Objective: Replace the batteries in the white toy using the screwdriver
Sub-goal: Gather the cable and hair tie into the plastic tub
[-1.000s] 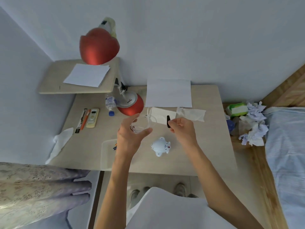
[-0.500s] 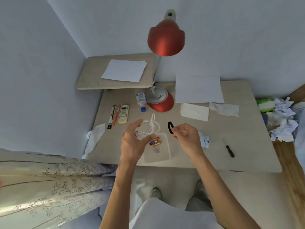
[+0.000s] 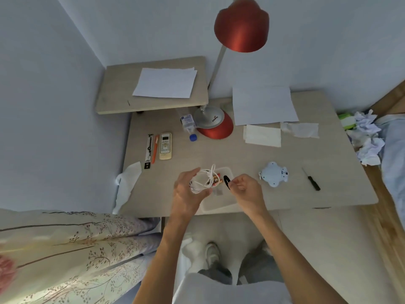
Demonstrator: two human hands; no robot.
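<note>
The white toy (image 3: 274, 174) lies on the desk (image 3: 241, 154) right of my hands. Further right lies the black-handled screwdriver (image 3: 311, 182). A clear plastic tray (image 3: 221, 198) at the desk's front edge holds several batteries (image 3: 215, 181). Over that tray my left hand (image 3: 188, 194) holds a coiled white cable (image 3: 202, 178). My right hand (image 3: 246, 191) pinches a small black band (image 3: 227, 182) beside the cable.
A red desk lamp (image 3: 219, 126) stands at the back, with a small bottle (image 3: 188, 122), a remote (image 3: 165, 146) and pens (image 3: 152, 150) to its left. Paper sheets (image 3: 263, 105) and tissues (image 3: 262, 136) lie at the back right. Crumpled tissues (image 3: 368, 139) sit off the right edge.
The view swung left and pulled back, so the toy now lies right of my hands. Both hands stay together over the tray, still holding the cable and the black band.
</note>
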